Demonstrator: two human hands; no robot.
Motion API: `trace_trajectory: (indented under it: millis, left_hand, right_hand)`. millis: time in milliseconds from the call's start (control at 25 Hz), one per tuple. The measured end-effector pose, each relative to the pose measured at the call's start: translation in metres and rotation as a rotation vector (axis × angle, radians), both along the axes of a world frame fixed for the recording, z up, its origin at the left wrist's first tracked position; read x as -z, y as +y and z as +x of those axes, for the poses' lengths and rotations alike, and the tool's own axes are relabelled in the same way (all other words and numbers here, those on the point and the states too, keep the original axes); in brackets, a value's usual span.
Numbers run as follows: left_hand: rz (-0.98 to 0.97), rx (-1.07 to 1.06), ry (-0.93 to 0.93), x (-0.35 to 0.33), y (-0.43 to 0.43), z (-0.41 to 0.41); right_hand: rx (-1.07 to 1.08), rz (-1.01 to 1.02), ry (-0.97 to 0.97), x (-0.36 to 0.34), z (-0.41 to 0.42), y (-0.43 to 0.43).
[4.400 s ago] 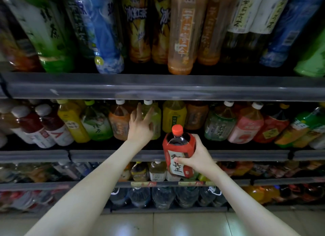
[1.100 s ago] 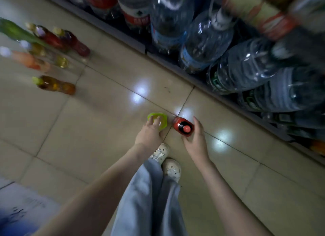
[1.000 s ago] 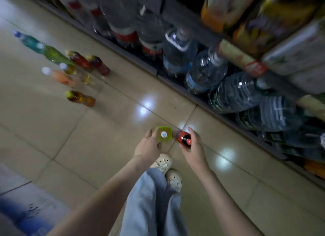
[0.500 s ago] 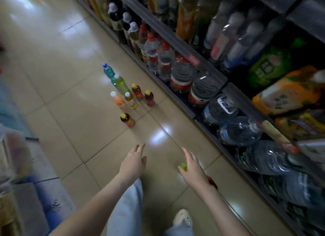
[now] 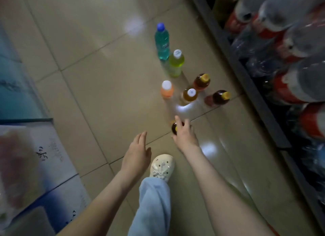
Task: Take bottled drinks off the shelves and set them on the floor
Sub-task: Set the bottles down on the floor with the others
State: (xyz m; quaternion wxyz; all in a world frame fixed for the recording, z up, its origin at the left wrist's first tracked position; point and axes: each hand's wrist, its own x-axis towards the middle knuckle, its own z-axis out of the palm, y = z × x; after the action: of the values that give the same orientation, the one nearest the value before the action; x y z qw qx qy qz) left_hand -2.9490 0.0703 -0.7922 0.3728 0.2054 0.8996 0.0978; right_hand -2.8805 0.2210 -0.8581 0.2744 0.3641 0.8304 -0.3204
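Observation:
Several bottled drinks stand on the tiled floor (image 5: 98, 88): a blue one (image 5: 161, 42), a yellow-green one (image 5: 175, 63), an orange one (image 5: 166, 89), an amber one with a white cap (image 5: 189, 95) and two dark ones with yellow caps (image 5: 201, 81) (image 5: 218, 97). Another dark bottle (image 5: 174, 127) is partly hidden behind my right hand (image 5: 184, 137), whose fingers are loosely spread; I cannot tell whether they touch it. My left hand (image 5: 136, 153) hangs flat with straight fingers and holds nothing.
The bottom shelf (image 5: 246, 74) runs along the right, packed with large water bottles (image 5: 299, 42). Blue and white cartons (image 5: 35, 165) sit at the left. My white shoe (image 5: 162, 165) and light trouser leg are below the hands.
Both hands have let go of the red and green bottles set on the floor. The view has swung along the aisle and the group of standing bottles is now close.

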Motion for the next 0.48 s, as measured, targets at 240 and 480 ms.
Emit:
trace_trajectory:
  millis: [240,480]
  left_hand:
    - [0.016,0.032,-0.043,0.012,-0.001,-0.029]
    - [0.224,0.422,-0.204,-0.076,0.053,0.002]
  right_hand:
    - [-0.096,0.07,-0.055,0.014,-0.002,0.002]
    - [0.109,0.0,0.394,-0.157,0.059,0.014]
